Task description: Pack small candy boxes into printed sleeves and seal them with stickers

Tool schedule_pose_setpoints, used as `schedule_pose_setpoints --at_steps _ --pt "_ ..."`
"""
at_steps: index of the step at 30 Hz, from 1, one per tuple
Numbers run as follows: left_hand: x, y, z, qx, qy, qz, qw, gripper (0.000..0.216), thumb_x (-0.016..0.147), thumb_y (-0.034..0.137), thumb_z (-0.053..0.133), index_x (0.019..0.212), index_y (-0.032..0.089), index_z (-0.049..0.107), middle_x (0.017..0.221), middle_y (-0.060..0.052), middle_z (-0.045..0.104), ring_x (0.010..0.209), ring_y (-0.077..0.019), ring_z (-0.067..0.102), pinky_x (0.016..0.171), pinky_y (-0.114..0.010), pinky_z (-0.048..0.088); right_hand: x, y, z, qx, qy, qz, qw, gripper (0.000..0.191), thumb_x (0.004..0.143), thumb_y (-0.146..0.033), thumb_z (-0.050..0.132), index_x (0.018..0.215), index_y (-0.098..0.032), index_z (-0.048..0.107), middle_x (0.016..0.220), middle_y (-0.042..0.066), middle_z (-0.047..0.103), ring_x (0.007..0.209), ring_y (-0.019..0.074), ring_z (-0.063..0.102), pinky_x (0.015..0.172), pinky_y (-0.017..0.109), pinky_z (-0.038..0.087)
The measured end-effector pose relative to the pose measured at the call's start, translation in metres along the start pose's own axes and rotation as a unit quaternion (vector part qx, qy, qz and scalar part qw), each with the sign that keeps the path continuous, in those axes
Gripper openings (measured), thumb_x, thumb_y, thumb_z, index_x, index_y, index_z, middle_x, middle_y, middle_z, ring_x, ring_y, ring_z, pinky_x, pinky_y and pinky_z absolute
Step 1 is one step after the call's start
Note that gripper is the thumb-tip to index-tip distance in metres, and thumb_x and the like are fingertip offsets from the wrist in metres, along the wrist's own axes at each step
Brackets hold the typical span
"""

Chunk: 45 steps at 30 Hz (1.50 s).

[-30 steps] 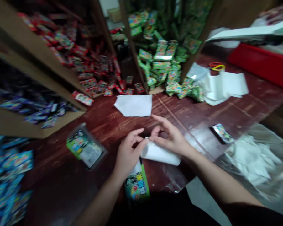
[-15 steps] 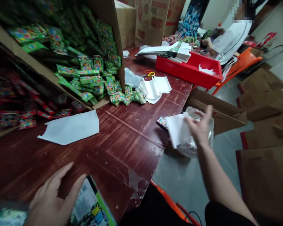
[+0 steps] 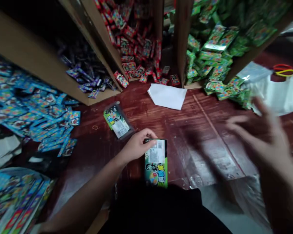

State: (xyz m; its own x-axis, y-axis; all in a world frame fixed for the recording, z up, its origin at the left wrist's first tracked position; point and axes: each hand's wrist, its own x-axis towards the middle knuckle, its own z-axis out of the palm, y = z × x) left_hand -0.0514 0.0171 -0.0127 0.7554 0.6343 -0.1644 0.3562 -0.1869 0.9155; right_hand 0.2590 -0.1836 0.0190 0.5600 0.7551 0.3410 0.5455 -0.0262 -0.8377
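Observation:
My left hand (image 3: 141, 143) is closed at the top edge of a green and black printed packet (image 3: 158, 167), thumb across its face. The packet has a white barcode panel and lies near the table's front edge, against my dark clothing. On the right, my right hand (image 3: 265, 136) is smeared by motion over the table, its fingers apart with nothing visible in them. Beyond my left hand lies a similar printed packet in a clear bag (image 3: 118, 122). A white paper sheet (image 3: 168, 96) rests farther back, in front of the boxes.
Cardboard boxes stand along the back, spilling blue sachets (image 3: 46, 113), purple sachets (image 3: 90, 79), red sachets (image 3: 136, 48) and green sachets (image 3: 216, 61). Scissors with red and yellow handles (image 3: 286, 72) lie at the right by white papers (image 3: 277, 92). Printed flat packages (image 3: 22, 198) fill the lower left.
The view has swung left. My left hand, previously spread beside the printed packet, now grips its top edge. My right hand has left the white paper and plastic bag at the table's right edge.

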Motion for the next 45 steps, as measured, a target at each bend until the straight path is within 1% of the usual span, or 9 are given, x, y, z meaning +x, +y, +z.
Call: schedule_pose_setpoints --at_steps 2,5,12,23,30,34,38,42,45 --pt "-0.005 0.000 0.001 -0.019 -0.006 -0.003 1.000 0.022 0.086 0.025 0.065 0.108 0.019 0.068 0.105 -0.007 0.073 0.096 -0.0184 0.069 0.089 -0.034 0.055 0.015 -0.041 0.061 0.164 -0.202 0.019 0.965 0.081 0.090 -0.039 0.070 0.158 -0.033 0.026 0.093 0.008 0.071 0.086 0.0206 0.069 0.081 0.044 0.054" --pt "-0.013 -0.004 0.000 -0.035 -0.018 0.010 0.999 0.021 0.088 0.021 0.062 0.106 0.019 0.072 0.107 -0.007 0.075 0.098 -0.0193 0.070 0.093 -0.037 0.054 0.023 -0.065 0.124 0.234 -0.357 0.049 0.903 0.081 0.091 -0.032 0.067 0.158 -0.032 0.022 0.090 0.001 0.068 0.083 0.0169 0.067 0.083 0.039 0.057" --pt "-0.014 -0.021 -0.001 -0.179 -0.003 0.000 0.984 0.054 0.080 0.011 0.062 0.134 0.015 0.057 0.121 -0.015 0.072 0.110 -0.0227 0.070 0.095 -0.040 0.056 0.015 -0.049 0.166 0.177 -0.425 0.056 0.886 0.092 0.087 -0.028 0.069 0.160 -0.029 0.012 0.086 -0.003 0.065 0.082 0.0154 0.065 0.083 0.036 0.057" --pt "-0.013 -0.018 -0.003 -0.263 -0.012 -0.013 0.965 0.054 0.074 0.005 0.066 0.127 0.014 0.064 0.118 -0.014 0.073 0.109 -0.0235 0.070 0.095 -0.040 0.056 -0.015 -0.061 0.165 -0.148 -0.285 -0.213 0.923 0.088 0.098 -0.022 0.057 0.161 -0.041 -0.001 0.104 0.001 0.074 0.100 0.0282 0.060 0.108 0.063 0.030" --pt "-0.012 -0.025 -0.014 -0.252 -0.014 -0.059 0.966 0.057 0.067 0.017 0.085 0.122 0.014 0.067 0.103 -0.011 0.076 0.092 -0.0198 0.072 0.086 -0.037 0.057 -0.021 -0.055 0.166 -0.082 -0.305 -0.125 0.940 0.085 0.100 -0.030 0.054 0.162 -0.034 -0.004 0.123 0.006 0.072 0.119 0.0285 0.060 0.112 0.062 0.032" --pt "-0.021 -0.029 -0.050 -0.250 0.152 -0.045 0.955 0.053 0.074 0.027 0.082 0.124 0.019 0.068 0.110 -0.008 0.074 0.097 -0.0194 0.070 0.089 -0.036 0.057 -0.035 -0.039 0.150 0.085 -0.153 0.025 0.984 0.078 0.099 -0.039 0.054 0.161 -0.035 0.006 0.151 0.012 0.048 0.136 0.0256 0.050 0.112 0.054 0.043" --pt "-0.042 -0.030 -0.041 -0.356 0.281 -0.015 0.891 0.066 0.079 0.029 0.077 0.140 0.031 0.052 0.135 -0.005 0.065 0.117 -0.0217 0.065 0.095 -0.038 0.056 -0.059 -0.031 0.155 0.229 -0.063 0.168 0.957 0.080 0.094 -0.043 0.061 0.157 -0.041 0.012 0.146 0.013 0.045 0.121 0.0237 0.062 0.098 0.048 0.056" --pt "-0.069 -0.034 0.006 -0.314 0.224 -0.041 0.922 0.050 0.082 0.031 0.076 0.127 0.028 0.057 0.122 -0.005 0.069 0.108 -0.0204 0.067 0.091 -0.035 0.057 -0.056 -0.035 0.168 0.269 0.031 0.176 0.946 0.086 0.088 -0.040 0.070 0.155 -0.041 0.015 0.130 0.008 0.053 0.104 0.0186 0.066 0.087 0.038 0.060" --pt "-0.076 -0.030 0.025 -0.214 0.136 -0.045 0.966 0.036 0.082 0.032 0.077 0.112 0.022 0.061 0.125 -0.008 0.065 0.105 -0.0206 0.067 0.088 -0.032 0.056 -0.047 -0.038 0.162 0.252 -0.040 0.123 0.959 0.093 0.088 -0.037 0.070 0.157 -0.041 0.008 0.126 0.007 0.056 0.088 0.0151 0.065 0.078 0.032 0.060"
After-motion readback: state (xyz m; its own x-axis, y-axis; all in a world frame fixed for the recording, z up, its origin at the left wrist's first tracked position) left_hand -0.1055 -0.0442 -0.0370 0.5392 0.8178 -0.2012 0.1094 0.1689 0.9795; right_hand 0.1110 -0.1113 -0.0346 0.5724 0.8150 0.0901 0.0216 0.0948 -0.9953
